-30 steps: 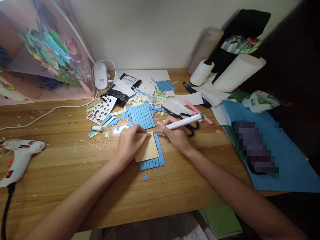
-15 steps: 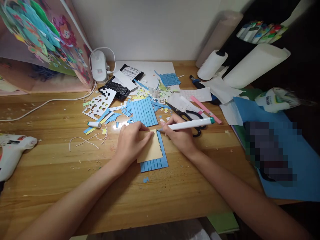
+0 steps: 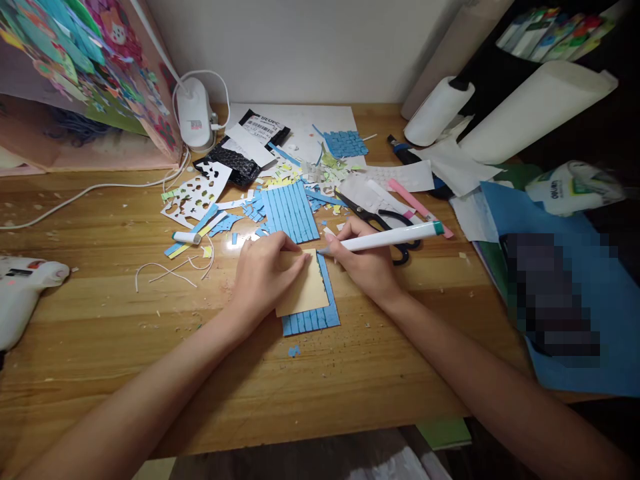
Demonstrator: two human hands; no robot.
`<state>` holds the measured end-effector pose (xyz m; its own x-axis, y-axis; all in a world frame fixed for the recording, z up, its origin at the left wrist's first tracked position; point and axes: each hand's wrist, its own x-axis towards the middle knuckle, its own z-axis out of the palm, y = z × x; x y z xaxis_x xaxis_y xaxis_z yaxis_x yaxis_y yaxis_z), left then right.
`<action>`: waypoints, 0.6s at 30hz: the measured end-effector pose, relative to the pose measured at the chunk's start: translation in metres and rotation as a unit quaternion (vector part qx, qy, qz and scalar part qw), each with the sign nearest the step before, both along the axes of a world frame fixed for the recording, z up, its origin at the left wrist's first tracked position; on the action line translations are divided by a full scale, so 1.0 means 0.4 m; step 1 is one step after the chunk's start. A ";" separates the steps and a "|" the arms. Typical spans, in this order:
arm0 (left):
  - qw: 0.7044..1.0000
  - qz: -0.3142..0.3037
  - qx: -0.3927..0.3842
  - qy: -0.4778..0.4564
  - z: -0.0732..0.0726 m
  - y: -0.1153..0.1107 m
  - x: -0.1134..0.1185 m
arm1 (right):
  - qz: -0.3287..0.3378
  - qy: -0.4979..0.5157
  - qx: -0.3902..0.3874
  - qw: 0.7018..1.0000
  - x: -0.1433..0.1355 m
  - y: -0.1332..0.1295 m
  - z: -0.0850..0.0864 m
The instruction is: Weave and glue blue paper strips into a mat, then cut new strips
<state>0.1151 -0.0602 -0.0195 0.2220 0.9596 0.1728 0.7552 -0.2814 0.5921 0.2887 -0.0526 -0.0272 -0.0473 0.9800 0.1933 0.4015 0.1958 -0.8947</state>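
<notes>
My right hand (image 3: 367,263) grips a white marker (image 3: 393,237) with a green end. Its tip meets the right edge of a pale yellow card (image 3: 307,293), near the card's upper corner. Under that card lies a blue piece with dark lines (image 3: 311,323), showing along the right and bottom sides. My left hand (image 3: 265,273) presses the card down from the left, thumb near its top edge and the other fingers curled. Just beyond is a second lined blue piece (image 3: 291,212). Black-handled scissors (image 3: 375,217) lie behind my right hand.
Paper scraps (image 3: 287,177) litter the back middle. A marker cap (image 3: 187,238) and white string (image 3: 173,272) lie left of my hands. At the far left is a glue gun (image 3: 30,290). A pink pen (image 3: 417,207), paper rolls (image 3: 540,113) and blue sheet (image 3: 585,373) are on the right.
The whole view has shifted slightly, so the desk items appear higher. Both hands keep their holds, and the marker tip stays near the card's upper right corner.
</notes>
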 end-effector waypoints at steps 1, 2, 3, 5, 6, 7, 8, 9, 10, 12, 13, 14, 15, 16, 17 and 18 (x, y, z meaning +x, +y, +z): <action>1.000 0.001 0.001 0.002 0.000 0.000 0.000 | -0.003 -0.002 0.003 1.000 0.000 0.000 0.001; 1.000 0.001 0.002 0.005 0.000 0.000 0.000 | -0.003 -0.004 0.005 1.000 0.000 0.000 0.003; 1.000 0.002 0.003 0.007 0.000 0.001 0.001 | -0.001 -0.004 0.005 1.000 0.000 0.000 0.004; 1.000 0.001 0.001 0.007 0.001 0.001 0.001 | 0.006 -0.002 0.005 1.000 0.000 0.000 0.005; 1.000 0.001 -0.001 0.005 0.001 0.001 0.001 | 0.008 0.000 0.005 1.000 0.000 0.000 0.005; 1.000 0.001 -0.002 0.002 0.001 0.001 0.002 | 0.008 0.002 0.006 1.000 0.000 0.001 0.005; 1.000 0.000 -0.003 0.000 0.002 0.002 0.002 | 0.007 0.003 0.008 1.000 0.001 0.001 0.004; 1.000 0.000 -0.003 -0.002 0.002 0.002 0.002 | 0.005 0.004 0.009 1.000 0.001 0.001 0.004; 1.000 0.000 -0.003 -0.001 0.002 0.002 0.002 | 0.006 0.005 0.010 1.000 0.001 0.002 0.003; 1.000 0.001 -0.002 0.003 0.002 0.002 0.002 | 0.012 0.004 0.007 1.000 0.001 0.002 0.003; 1.000 0.001 -0.002 0.004 0.002 0.002 0.002 | 0.016 0.004 0.004 1.000 0.001 0.002 0.003; 1.000 0.001 -0.001 0.005 0.002 0.002 0.002 | 0.018 0.003 0.002 1.000 0.002 0.002 0.004; 1.000 0.001 0.000 0.005 0.002 0.002 0.002 | 0.017 0.003 0.003 1.000 0.002 0.001 0.004; 1.000 0.001 0.000 0.004 0.003 0.002 0.002 | 0.014 0.003 0.006 1.000 0.002 0.001 0.005; 1.000 0.000 0.001 0.002 0.003 0.002 0.002 | 0.011 0.004 0.009 1.000 0.002 0.000 0.006; 1.000 -0.001 0.000 0.000 0.003 0.002 0.002 | 0.011 0.004 0.012 1.000 0.002 0.000 0.006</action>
<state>0.1159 -0.0595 -0.0182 0.2241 0.9591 0.1728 0.7541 -0.2830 0.5927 0.2894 -0.0528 -0.0247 -0.0671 0.9739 0.2168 0.3901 0.2256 -0.8927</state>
